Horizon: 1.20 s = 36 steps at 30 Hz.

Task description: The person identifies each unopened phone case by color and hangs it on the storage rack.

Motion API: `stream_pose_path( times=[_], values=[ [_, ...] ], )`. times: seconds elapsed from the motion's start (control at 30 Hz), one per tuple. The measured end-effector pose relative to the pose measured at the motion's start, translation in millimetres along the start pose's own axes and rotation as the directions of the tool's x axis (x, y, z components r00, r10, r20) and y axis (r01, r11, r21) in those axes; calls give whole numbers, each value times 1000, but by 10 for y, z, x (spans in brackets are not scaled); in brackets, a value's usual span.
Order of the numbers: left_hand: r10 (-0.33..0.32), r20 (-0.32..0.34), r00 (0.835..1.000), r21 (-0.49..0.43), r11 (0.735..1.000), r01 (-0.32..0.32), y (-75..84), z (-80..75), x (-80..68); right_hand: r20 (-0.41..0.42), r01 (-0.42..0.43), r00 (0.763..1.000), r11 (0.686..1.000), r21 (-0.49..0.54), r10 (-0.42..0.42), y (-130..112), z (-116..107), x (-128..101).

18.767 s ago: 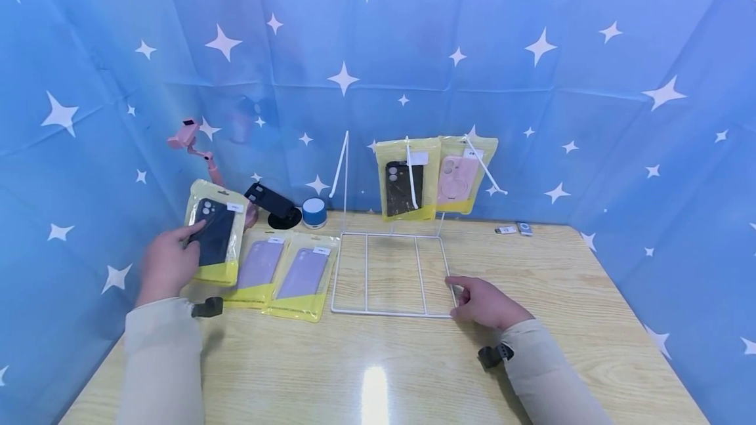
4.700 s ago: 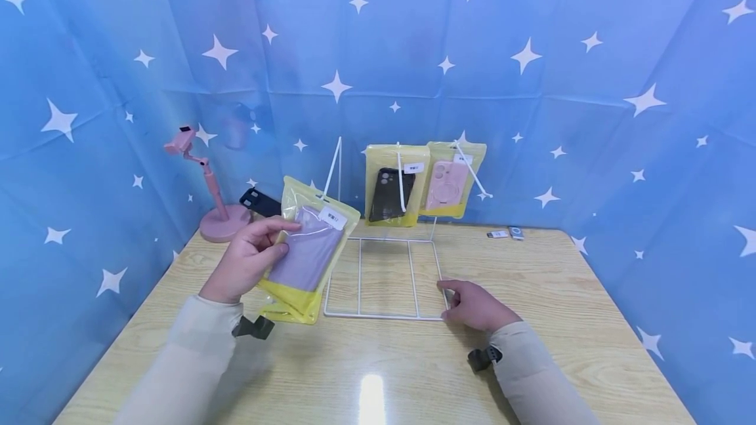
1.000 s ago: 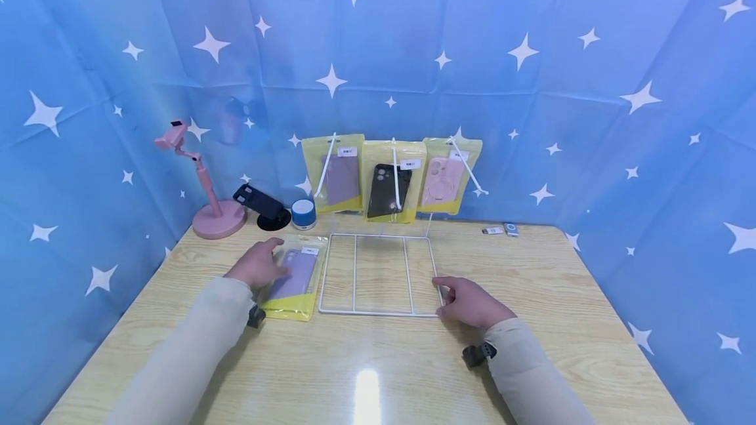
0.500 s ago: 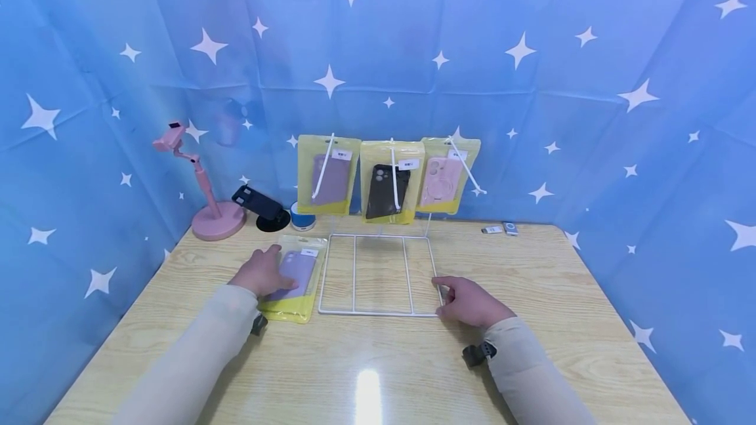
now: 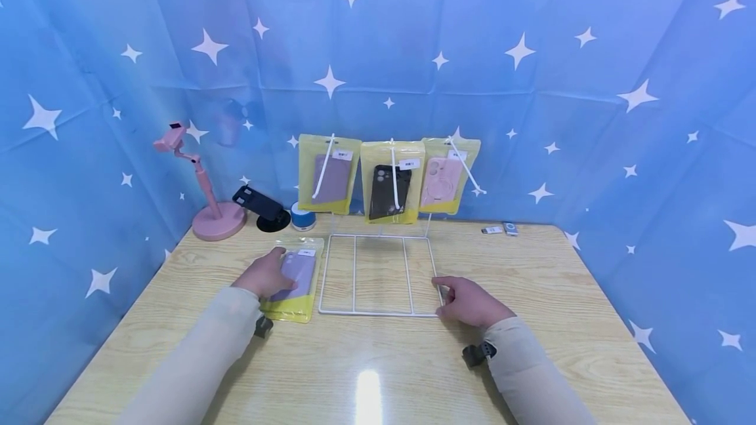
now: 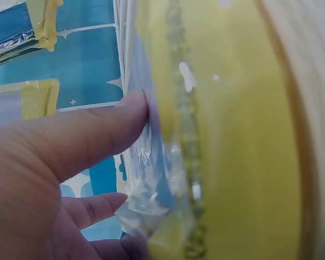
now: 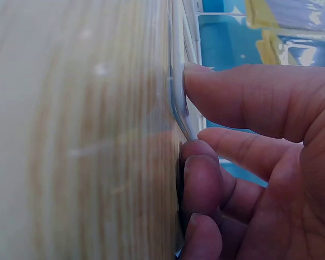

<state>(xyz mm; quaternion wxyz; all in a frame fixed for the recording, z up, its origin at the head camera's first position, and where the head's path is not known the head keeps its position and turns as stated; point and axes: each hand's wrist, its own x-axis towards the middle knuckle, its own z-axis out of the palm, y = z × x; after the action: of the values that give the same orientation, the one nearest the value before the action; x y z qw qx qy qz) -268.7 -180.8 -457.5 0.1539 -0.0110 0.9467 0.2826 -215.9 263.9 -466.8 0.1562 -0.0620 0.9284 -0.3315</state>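
Observation:
My left hand (image 5: 266, 274) pinches the left edge of a yellow-clear pouch holding a purple phone case (image 5: 297, 274), which lies on the table. In the left wrist view the thumb presses the pouch's crinkled film (image 6: 151, 179) while other fingers reach its edge. My right hand (image 5: 472, 300) grips the front right corner of the white wire rack (image 5: 384, 313), thumb and fingers about the wire. From the rack's hooks hang pouched phone cases: purple on the left (image 5: 332, 179), black in the middle (image 5: 390, 189), pink on the right (image 5: 441, 179).
Behind the left hand stand a pink stand (image 5: 218, 220), a black phone-shaped item on a round base (image 5: 260, 204) and a blue-white cylinder (image 5: 303, 217). A USB stick (image 5: 491, 230) and a small blue-silver gadget (image 5: 510, 229) lie at the back right.
A black pouch left my left hand; one now hangs mid-rack. A purple pouch, earlier in that hand, now hangs on the left hook. The left hand has since closed on the remaining purple pouch.

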Motion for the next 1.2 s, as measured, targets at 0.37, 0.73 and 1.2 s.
stream_pose_path(
  times=[0.37,0.73,1.2],
  values=[
    [28,-33,999,0,1000,-28,11,55,-12,-2,8,1000,1000,6,-8,-7,-3,1],
    [55,-42,998,-58,997,-57,-34,13,-62,-5,7,1000,1000,10,-7,11,5,8],
    [97,-63,993,-196,975,-108,-285,-132,-138,-1,12,1000,1000,-4,-12,-3,-6,-4]
  ],
)
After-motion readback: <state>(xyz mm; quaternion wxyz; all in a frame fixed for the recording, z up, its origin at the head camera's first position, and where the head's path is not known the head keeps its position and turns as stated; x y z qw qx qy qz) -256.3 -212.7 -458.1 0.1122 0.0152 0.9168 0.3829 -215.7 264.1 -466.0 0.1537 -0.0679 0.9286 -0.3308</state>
